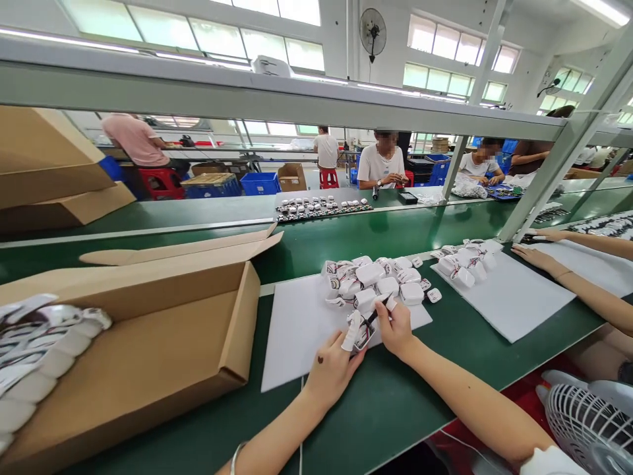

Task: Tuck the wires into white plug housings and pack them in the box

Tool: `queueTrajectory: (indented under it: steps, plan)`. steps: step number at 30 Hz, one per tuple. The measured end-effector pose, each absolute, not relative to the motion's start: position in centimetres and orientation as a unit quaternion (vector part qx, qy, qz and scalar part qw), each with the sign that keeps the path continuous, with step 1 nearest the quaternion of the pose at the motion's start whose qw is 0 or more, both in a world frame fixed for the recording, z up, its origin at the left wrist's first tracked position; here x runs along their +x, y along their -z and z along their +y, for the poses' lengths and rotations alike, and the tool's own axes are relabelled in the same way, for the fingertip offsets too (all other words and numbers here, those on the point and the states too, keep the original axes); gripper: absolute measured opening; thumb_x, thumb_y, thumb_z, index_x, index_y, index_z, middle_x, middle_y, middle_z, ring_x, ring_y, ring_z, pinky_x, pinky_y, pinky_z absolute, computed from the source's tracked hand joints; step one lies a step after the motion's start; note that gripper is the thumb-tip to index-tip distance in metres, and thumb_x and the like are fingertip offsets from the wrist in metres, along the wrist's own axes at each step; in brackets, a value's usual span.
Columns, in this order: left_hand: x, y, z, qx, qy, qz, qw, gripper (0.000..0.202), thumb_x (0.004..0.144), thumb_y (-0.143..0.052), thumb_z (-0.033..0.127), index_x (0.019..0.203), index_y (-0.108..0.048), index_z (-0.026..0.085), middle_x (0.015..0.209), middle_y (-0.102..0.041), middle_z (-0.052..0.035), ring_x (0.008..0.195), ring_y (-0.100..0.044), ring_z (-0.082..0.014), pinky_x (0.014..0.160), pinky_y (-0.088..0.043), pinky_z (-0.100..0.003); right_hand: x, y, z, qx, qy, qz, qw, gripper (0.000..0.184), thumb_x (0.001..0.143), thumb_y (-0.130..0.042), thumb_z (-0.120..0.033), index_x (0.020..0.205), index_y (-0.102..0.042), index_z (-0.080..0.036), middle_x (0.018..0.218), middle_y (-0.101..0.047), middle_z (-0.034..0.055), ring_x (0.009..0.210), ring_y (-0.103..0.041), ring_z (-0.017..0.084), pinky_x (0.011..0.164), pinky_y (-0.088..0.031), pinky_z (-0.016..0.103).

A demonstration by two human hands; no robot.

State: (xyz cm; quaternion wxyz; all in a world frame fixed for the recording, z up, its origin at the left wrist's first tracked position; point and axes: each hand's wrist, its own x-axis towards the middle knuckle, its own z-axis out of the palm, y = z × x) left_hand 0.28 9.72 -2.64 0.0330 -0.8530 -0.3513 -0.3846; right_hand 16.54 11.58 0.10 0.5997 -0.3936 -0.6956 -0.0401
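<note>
My left hand [332, 365] is closed round a small white plastic part [357, 332], fingertips wearing white finger cots. My right hand [394, 325] pinches a thin dark tool or wire end against that same part. Both hands rest on a white foam sheet [291, 330] on the green bench. Just beyond them lies a heap of several white charger-like housings [376, 280].
An open cardboard box [163, 343] stands at my left with a strip of white parts [34, 356] at its near end. A co-worker's forearms [568, 277] reach onto a second white sheet [514, 297] with more housings. A fan [588, 422] sits lower right. People work across the conveyor [346, 231].
</note>
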Motion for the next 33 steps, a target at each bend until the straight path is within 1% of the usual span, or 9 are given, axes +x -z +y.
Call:
queueTrajectory:
  steps: [5,12,19,22,25,28,33]
  plan:
    - [0.3,2.56,9.68,-0.856,0.378,-0.35,0.04,0.04,0.095,-0.039,0.029,0.133,-0.037,0.016,0.084,-0.063,-0.0053,0.075,-0.06,-0.0195,0.067,-0.053,-0.029,16.59,-0.07,11.61,-0.391,0.047,-0.696,0.601,0.023,0.093,-0.044,-0.02,0.071,-0.05,-0.018,0.058,-0.046,-0.0021,0.049,-0.043,0.01,0.046,-0.034,0.023]
    - [0.26,2.76,9.75,-0.856,0.376,-0.354,0.036,0.047,0.094,-0.041,0.028,0.138,-0.03,0.016,0.088,-0.063,-0.0061,0.077,-0.06,-0.0204,0.066,-0.053,-0.03,16.43,-0.17,11.1,-0.394,0.078,-0.687,0.605,0.021,0.092,-0.045,-0.016,0.072,-0.051,-0.017,0.058,-0.046,-0.0019,0.048,-0.043,0.01,0.045,-0.034,0.023]
    - [0.19,2.79,9.66,-0.858,0.367,-0.359,0.02,0.053,0.092,-0.045,0.023,0.141,-0.025,0.017,0.082,-0.062,-0.0041,0.075,-0.06,-0.0202,0.065,-0.053,-0.029,16.24,-0.09,11.11,-0.382,0.097,-0.706,0.588,0.017,0.092,-0.045,-0.015,0.077,-0.052,-0.018,0.061,-0.051,0.0,0.051,-0.046,0.011,0.047,-0.037,0.024]
    - [0.2,2.8,9.65,-0.856,0.369,-0.362,0.02,0.055,0.091,-0.046,0.022,0.141,-0.024,0.016,0.086,-0.063,-0.0052,0.078,-0.06,-0.0206,0.067,-0.054,-0.03,16.25,-0.28,10.94,-0.383,0.107,-0.701,0.592,0.018,0.091,-0.046,-0.015,0.075,-0.051,-0.019,0.06,-0.05,-0.001,0.05,-0.045,0.011,0.046,-0.036,0.023]
    - [0.21,2.83,9.69,-0.856,0.369,-0.362,0.023,0.054,0.091,-0.047,0.022,0.14,-0.026,0.016,0.088,-0.063,-0.0058,0.079,-0.061,-0.0204,0.068,-0.054,-0.03,16.3,-0.38,10.97,-0.39,0.114,-0.692,0.597,0.02,0.091,-0.047,-0.014,0.071,-0.049,-0.019,0.057,-0.047,-0.0022,0.049,-0.043,0.01,0.045,-0.034,0.023]
    - [0.22,2.86,9.68,-0.86,0.363,-0.359,0.028,0.051,0.09,-0.047,0.021,0.138,-0.03,0.016,0.085,-0.063,-0.0048,0.078,-0.061,-0.0204,0.066,-0.053,-0.029,16.26,-0.26,11.25,-0.391,0.122,-0.691,0.596,0.022,0.091,-0.047,-0.014,0.069,-0.047,-0.019,0.056,-0.045,-0.0026,0.048,-0.042,0.01,0.045,-0.033,0.023]
    - [0.25,2.69,9.46,-0.863,0.352,-0.36,0.03,0.043,0.09,-0.046,0.019,0.132,-0.038,0.016,0.082,-0.063,-0.0042,0.077,-0.06,-0.0201,0.065,-0.052,-0.028,16.01,0.3,11.54,-0.387,0.133,-0.706,0.579,0.021,0.093,-0.045,-0.019,0.073,-0.051,-0.019,0.057,-0.049,-0.0001,0.052,-0.046,0.013,0.048,-0.037,0.025]
